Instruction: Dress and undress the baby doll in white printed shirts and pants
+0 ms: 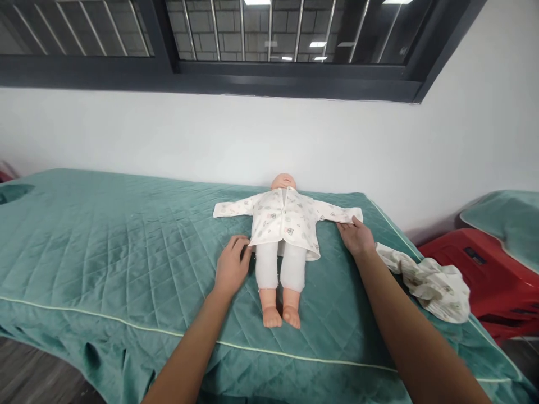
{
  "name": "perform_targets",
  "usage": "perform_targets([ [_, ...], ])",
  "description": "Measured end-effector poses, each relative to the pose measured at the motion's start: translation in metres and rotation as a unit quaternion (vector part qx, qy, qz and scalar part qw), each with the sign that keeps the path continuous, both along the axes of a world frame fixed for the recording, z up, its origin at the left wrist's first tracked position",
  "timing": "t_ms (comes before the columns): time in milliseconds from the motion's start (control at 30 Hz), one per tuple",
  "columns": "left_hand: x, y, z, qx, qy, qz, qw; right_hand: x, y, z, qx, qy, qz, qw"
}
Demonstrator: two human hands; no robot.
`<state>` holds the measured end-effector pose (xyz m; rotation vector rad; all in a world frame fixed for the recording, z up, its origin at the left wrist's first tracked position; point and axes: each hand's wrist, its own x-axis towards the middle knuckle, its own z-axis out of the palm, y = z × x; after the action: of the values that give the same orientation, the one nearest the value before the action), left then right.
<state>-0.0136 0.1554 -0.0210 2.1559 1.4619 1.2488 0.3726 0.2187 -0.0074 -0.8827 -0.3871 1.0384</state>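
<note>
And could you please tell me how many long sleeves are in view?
2: on the doll's printed jacket, the left-hand sleeve and the right-hand sleeve, its cuff at the right hand. The crumpled printed cloth may hide more.

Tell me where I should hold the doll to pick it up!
Probably around the trunk, through the white shirt, one hand from each side. The doll lies on its back with its sleeves spread wide, leaving both sides of the trunk open. A sleeve seems a poorer grip: no doll hand shows at either cuff.
</note>
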Motion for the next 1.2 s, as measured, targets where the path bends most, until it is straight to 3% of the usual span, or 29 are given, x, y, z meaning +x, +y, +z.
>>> perform_targets([
  [433, -0.002, 0.003, -0.004, -0.035, -0.047, 0.014, 0.998, 0.016, 0.020, -0.002, 0.016, -0.079, -0.115, 0.990],
  [667, -0.002, 0.005, -0.005, -0.050, -0.077, 0.018, 0.996, 0.022, 0.027, -0.003, -0.002, -0.125, -0.133, 0.983],
  [867, -0.005, 0.005, -0.007, -0.072, -0.136, 0.029, 0.988, 0.023, 0.013, -0.009, -0.016, -0.217, -0.227, 0.949],
  [967, -0.006, 0.006, -0.008, -0.084, -0.134, 0.041, 0.987, 0.011, -0.003, -0.004, -0.001, -0.283, -0.244, 0.927],
  [1100, -0.005, 0.007, -0.007, -0.090, -0.140, 0.043, 0.985, -0.028, -0.027, 0.003, 0.015, -0.424, -0.212, 0.881],
  [1133, -0.005, 0.007, -0.006, -0.091, -0.141, 0.043, 0.985, -0.039, -0.032, 0.004, 0.008, -0.439, -0.190, 0.878],
  [1200, -0.004, 0.007, -0.005, -0.093, -0.144, 0.042, 0.984, -0.059, -0.039, 0.001, -0.022, -0.413, -0.126, 0.902],
])
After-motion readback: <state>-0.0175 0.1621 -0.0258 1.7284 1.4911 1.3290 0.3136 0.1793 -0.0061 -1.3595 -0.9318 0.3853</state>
